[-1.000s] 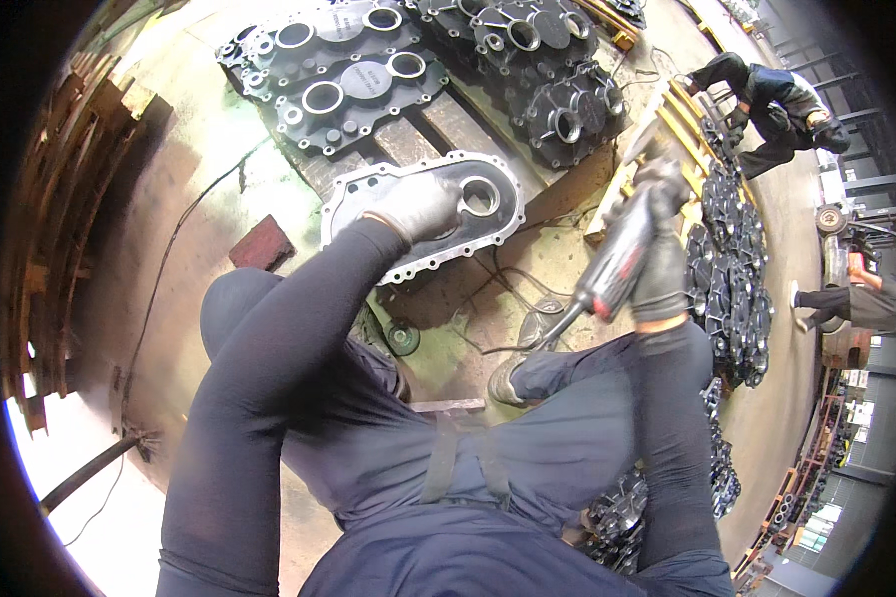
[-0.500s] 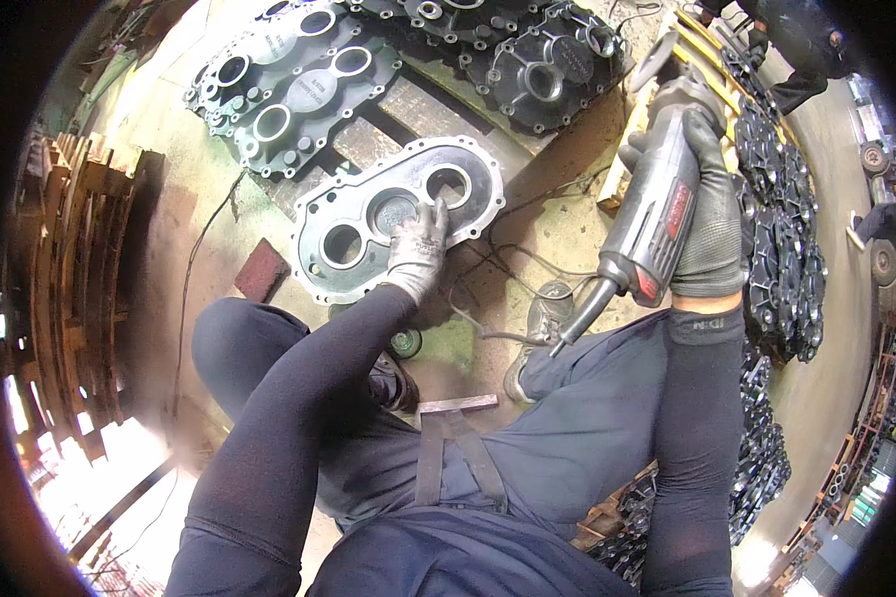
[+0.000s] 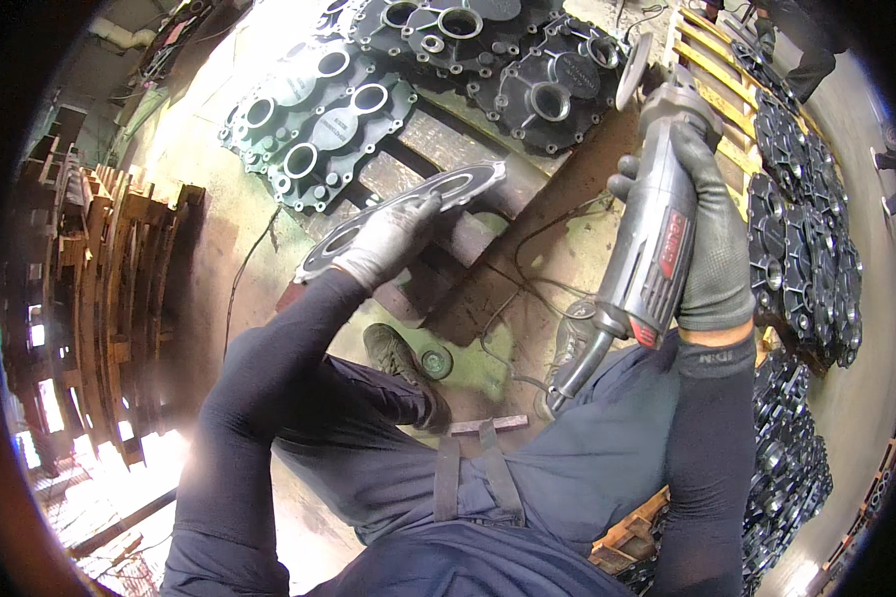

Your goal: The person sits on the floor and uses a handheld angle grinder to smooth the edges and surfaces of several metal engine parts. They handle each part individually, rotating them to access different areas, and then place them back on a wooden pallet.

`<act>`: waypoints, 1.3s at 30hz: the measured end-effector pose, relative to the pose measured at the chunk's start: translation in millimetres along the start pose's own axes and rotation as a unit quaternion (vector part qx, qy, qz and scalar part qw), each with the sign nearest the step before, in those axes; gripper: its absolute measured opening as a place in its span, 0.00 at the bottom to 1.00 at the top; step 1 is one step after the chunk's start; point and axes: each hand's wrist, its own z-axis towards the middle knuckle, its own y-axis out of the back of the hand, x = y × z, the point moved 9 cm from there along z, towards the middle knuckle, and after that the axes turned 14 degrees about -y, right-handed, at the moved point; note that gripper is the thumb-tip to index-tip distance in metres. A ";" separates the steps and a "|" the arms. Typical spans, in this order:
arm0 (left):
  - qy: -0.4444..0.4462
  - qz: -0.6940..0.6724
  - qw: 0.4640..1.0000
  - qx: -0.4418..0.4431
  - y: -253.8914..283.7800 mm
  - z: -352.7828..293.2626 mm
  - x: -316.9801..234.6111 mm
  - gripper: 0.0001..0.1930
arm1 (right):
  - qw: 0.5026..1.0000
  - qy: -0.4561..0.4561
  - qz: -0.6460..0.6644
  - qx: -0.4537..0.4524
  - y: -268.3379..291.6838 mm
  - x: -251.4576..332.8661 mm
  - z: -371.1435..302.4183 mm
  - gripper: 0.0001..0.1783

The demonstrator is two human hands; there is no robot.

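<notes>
My left hand [image 3: 383, 244], in a pale grey work glove, grips an oval metal housing cover [image 3: 475, 179] with round bores and a bolt-holed rim. The cover is tilted up steeply and shows nearly edge-on above the pallet; part of it is hidden behind the glove. My right hand [image 3: 715, 239], in a dark grey glove, is wrapped round the body of an angle grinder [image 3: 657, 214]. The grinder is held upright, its disc [image 3: 634, 72] at the far end and its cable end toward my thigh. Disc and cover are apart.
Dark castings [image 3: 334, 129] with round bores sit at the far side of a wooden pallet [image 3: 448, 144]. More castings [image 3: 801, 269] line the right, near a yellow pallet [image 3: 732, 104]. Stacked wooden pallets [image 3: 119, 298] stand left. A cable [image 3: 528, 284] crosses the floor. Another person [image 3: 806, 45] is far right.
The cover went from lying nearly flat, facing me, to tilted up almost edge-on, with my left hand now gripping it. The grinder stays in my right hand. The whole view has shifted slightly.
</notes>
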 end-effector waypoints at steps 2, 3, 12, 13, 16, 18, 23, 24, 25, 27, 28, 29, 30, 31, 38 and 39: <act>0.093 -0.005 0.992 0.089 13.9 12.1 14.4 0.45 | 1.000 -0.016 0.005 -0.024 4.0 0.6 -3.6 0.35; 0.066 0.031 0.995 0.064 22.2 14.1 20.3 0.46 | 0.999 -0.021 0.007 -0.025 4.4 0.0 -3.7 0.35; 0.068 0.189 0.979 0.009 42.9 29.9 54.5 0.46 | 0.998 -0.041 0.001 -0.043 2.3 -7.7 5.5 0.37; 0.063 0.200 0.978 0.000 42.8 29.6 54.1 0.46 | 0.998 -0.041 -0.002 -0.046 3.6 -8.2 7.5 0.36; 0.059 0.228 0.972 -0.005 41.2 27.9 61.5 0.45 | 0.998 -0.051 0.004 -0.044 -3.4 -10.3 6.7 0.34; 0.070 0.228 0.971 -0.013 41.7 26.4 65.6 0.44 | 0.998 -0.056 0.004 -0.037 -6.6 -12.0 7.1 0.34; 0.103 0.199 0.973 -0.056 51.2 27.4 78.1 0.29 | 0.998 -0.059 -0.010 -0.030 -6.4 -16.1 10.5 0.34; 0.113 0.191 0.973 -0.068 54.7 26.0 80.5 0.25 | 0.998 -0.063 -0.013 -0.029 -7.6 -16.6 11.0 0.34; 0.138 0.196 0.967 -0.083 61.0 26.0 81.3 0.15 | 0.998 -0.059 -0.013 -0.022 -11.5 -15.9 10.5 0.32; 0.190 0.168 0.966 -0.048 59.1 26.8 94.1 0.14 | 0.998 -0.057 0.002 -0.008 -9.0 -17.9 14.9 0.32; 0.219 0.157 0.963 -0.031 61.1 25.2 101.9 0.14 | 0.998 -0.058 0.010 0.003 -8.4 -18.6 18.2 0.31; 0.234 0.165 0.958 -0.020 69.4 28.1 101.0 0.14 | 0.998 -0.054 0.019 0.004 -7.3 -18.9 21.1 0.31; 0.255 0.128 0.958 0.005 72.7 27.1 102.6 0.16 | 0.998 -0.067 0.021 -0.006 -7.9 -19.9 19.8 0.31; 0.230 0.120 0.966 -0.002 75.9 19.4 110.9 0.15 | 0.998 -0.065 0.015 -0.014 -9.5 -21.7 21.4 0.34; 0.170 0.048 0.981 0.078 69.7 -2.1 113.5 0.13 | 0.996 -0.070 0.027 -0.043 -6.7 -28.4 27.0 0.30; 0.168 0.057 0.979 0.098 64.8 -3.6 113.6 0.12 | 0.997 -0.069 0.014 -0.040 -12.7 -28.0 26.3 0.31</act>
